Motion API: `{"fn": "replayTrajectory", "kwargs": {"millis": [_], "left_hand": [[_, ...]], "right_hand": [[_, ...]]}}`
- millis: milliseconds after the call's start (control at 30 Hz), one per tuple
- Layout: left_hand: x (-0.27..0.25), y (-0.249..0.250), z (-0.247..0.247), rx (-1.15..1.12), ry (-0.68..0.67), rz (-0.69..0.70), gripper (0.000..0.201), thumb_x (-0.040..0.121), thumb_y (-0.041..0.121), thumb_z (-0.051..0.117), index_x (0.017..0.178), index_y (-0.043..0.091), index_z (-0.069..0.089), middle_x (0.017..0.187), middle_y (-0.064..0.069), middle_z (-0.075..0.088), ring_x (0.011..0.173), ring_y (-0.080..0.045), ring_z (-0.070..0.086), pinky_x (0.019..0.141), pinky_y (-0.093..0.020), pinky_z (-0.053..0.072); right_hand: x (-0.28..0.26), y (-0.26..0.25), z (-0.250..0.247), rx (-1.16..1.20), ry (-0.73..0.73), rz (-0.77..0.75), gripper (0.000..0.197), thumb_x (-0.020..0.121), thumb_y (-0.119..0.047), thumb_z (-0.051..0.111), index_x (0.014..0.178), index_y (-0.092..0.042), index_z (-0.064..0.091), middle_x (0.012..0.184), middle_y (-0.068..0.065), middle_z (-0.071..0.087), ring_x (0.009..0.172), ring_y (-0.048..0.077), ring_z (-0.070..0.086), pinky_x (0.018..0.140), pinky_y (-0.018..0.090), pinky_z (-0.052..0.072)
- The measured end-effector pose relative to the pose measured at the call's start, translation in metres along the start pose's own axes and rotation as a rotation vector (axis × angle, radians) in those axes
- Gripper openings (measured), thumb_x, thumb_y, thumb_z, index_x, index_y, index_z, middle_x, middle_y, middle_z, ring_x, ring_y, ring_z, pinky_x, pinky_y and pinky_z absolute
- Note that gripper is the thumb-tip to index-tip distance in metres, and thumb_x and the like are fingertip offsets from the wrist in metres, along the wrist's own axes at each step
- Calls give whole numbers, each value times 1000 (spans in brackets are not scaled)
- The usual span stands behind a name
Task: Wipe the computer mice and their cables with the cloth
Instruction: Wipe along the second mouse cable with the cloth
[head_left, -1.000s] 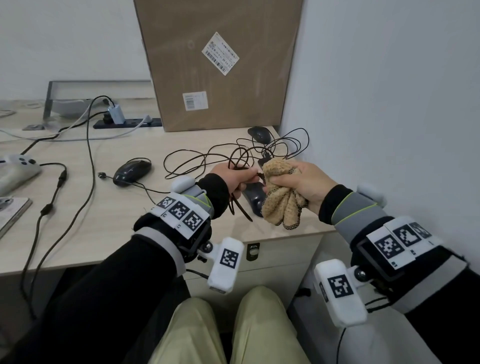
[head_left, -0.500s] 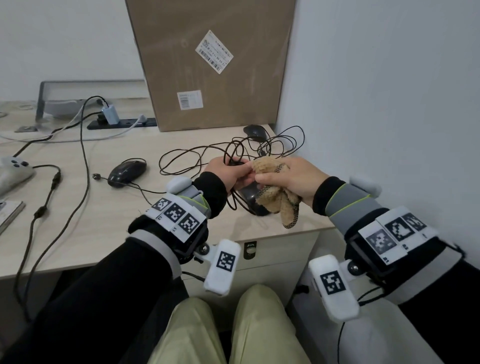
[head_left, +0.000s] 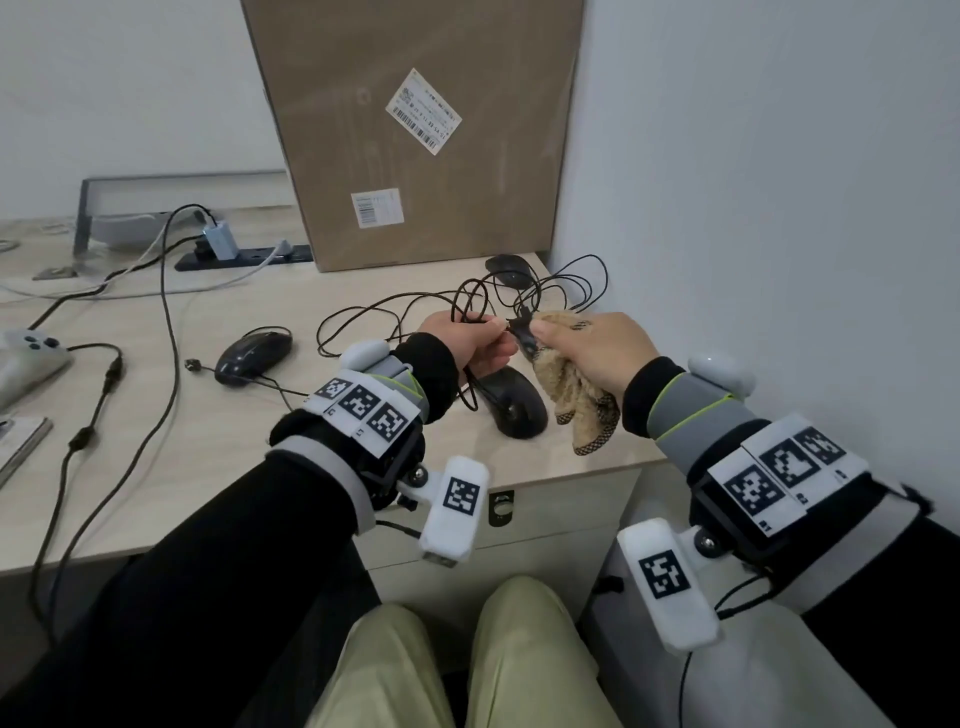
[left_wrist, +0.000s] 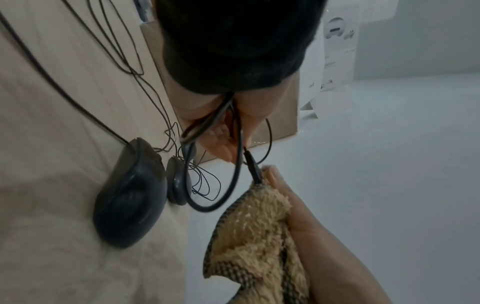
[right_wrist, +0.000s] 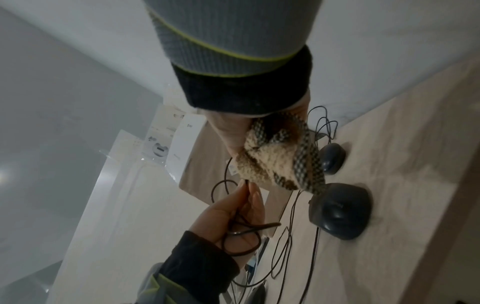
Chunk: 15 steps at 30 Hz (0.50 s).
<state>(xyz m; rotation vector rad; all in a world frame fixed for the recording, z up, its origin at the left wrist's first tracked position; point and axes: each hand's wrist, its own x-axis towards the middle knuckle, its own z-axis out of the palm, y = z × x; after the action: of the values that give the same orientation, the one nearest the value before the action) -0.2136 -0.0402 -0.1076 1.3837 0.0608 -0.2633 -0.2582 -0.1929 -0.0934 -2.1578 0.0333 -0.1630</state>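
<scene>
My left hand (head_left: 470, 343) grips a bundle of black mouse cable (head_left: 465, 306), its loops hanging below my palm (left_wrist: 223, 127). My right hand (head_left: 587, 348) holds the tan fuzzy cloth (head_left: 576, 400) and pinches the cable's plug end (left_wrist: 253, 167) in it. Just below both hands a black mouse (head_left: 511, 405) lies on the desk (head_left: 208, 441). A second mouse (head_left: 254, 356) sits to the left, and a third (head_left: 509, 270) rests near the wall among tangled cable.
A large cardboard box (head_left: 415, 130) leans against the back wall. A power strip (head_left: 244, 254) with chargers, trailing cables (head_left: 166, 332) and a white controller (head_left: 31, 358) occupy the desk's left side. The wall (head_left: 753, 208) stands close on the right.
Both hands have risen off the near mouse. The cloth has moved from the mouse body up to the cable's plug end, beside my left fingers.
</scene>
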Motion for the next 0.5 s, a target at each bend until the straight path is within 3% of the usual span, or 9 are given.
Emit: {"fn": "replayTrajectory", "kwargs": {"millis": [100,167,233,300,367,433,500], "left_hand": [[14,10,3,59,29,-49,21,98,8,47,78,8,52,41,3,60,38,-5,60,43,-15,48],[26,21,10,144,26,-110,25,99,13,44,75,10,51,39,5,59,36,-4,59,43,-15,42],[40,28,20,175,-12,-169,30,100,16,42,72,9,49,39,3,59,38,-6,58,40,-14,36],[55,32,32,179,-45,-224,34,101,17,36,69,8,43,47,-2,56,50,-10,51,44,-13,29],[65,33,41,222,-58,-266,35,101,16,33,67,8,41,53,-4,48,51,-11,53,47,-14,32],[78,37,53,309,-53,-302,36,100,18,36,67,9,44,41,0,50,40,-11,61,41,-15,40],[91,37,60,406,-77,-310,38,100,21,37,64,12,43,34,3,46,34,-10,59,39,-13,38]], "right_hand": [[6,12,-11,209,177,115,31,81,-42,67,67,-15,66,79,9,71,76,27,67,76,34,53],[10,16,-20,324,214,156,30,80,-39,67,69,-11,68,69,9,71,65,29,67,69,40,57],[13,18,-28,405,168,174,26,84,-32,65,72,-9,68,57,8,68,44,28,62,47,33,55],[18,22,-33,429,135,178,28,86,-29,64,69,-7,67,49,6,65,35,26,57,38,25,48],[23,25,-32,405,144,179,33,85,-32,64,62,-8,67,50,6,66,41,26,60,45,27,52],[36,30,-34,396,177,173,34,83,-35,66,62,-8,68,55,7,68,50,27,63,58,33,54],[46,33,-36,398,191,180,33,83,-34,66,63,-7,68,55,6,67,52,25,62,61,33,54]]}}
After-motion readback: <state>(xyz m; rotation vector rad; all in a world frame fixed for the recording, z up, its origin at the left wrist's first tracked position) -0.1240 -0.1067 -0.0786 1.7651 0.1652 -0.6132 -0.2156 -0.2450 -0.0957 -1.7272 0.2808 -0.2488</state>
